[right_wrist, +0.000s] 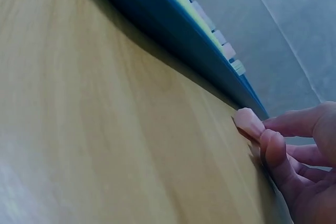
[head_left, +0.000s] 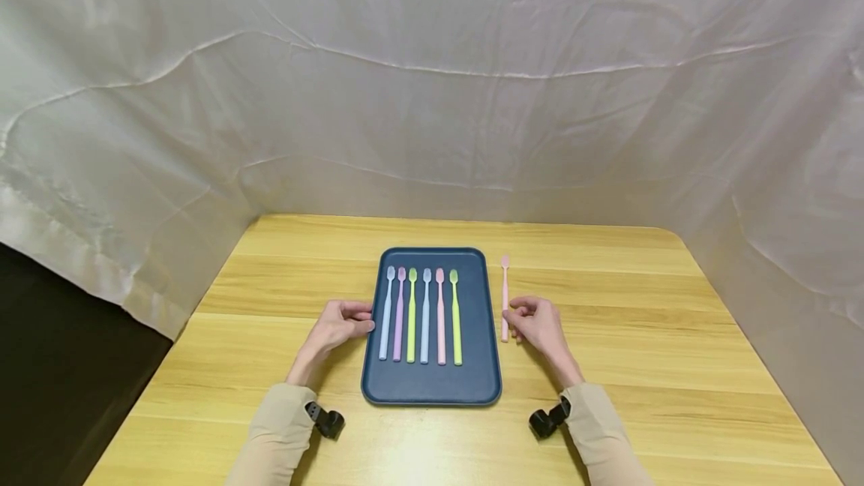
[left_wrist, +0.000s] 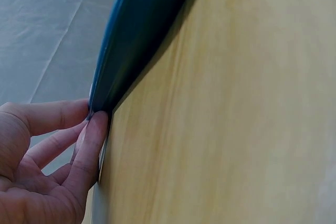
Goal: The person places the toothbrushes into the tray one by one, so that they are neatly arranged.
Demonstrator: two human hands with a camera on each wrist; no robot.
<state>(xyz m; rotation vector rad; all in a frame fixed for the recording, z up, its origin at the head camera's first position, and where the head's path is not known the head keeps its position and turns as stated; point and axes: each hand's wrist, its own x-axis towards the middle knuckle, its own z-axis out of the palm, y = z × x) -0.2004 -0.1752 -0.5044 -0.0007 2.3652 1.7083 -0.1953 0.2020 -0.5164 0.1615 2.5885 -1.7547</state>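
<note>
A dark blue tray [head_left: 432,388] lies on the table, bearing several toothbrushes side by side with their heads away from me. From left they run light blue [head_left: 386,321], purple [head_left: 399,321], yellow-green [head_left: 411,321], blue [head_left: 425,321], pink [head_left: 441,321] and yellow-green [head_left: 457,321]. My left hand [head_left: 340,325] holds the tray's left rim by thumb and fingertips; its wrist view shows the tray edge [left_wrist: 113,51] there. Just right of the tray, my right hand [head_left: 540,325] pinches another pink toothbrush [head_left: 505,291] near its handle end [right_wrist: 248,121].
The wooden table [head_left: 641,336] extends on both sides of the tray. A pale hanging sheet [head_left: 472,133] borders its back and sides. Black wrist cameras [head_left: 326,420] sit on both sleeves. At far left there is a dark area [head_left: 61,366].
</note>
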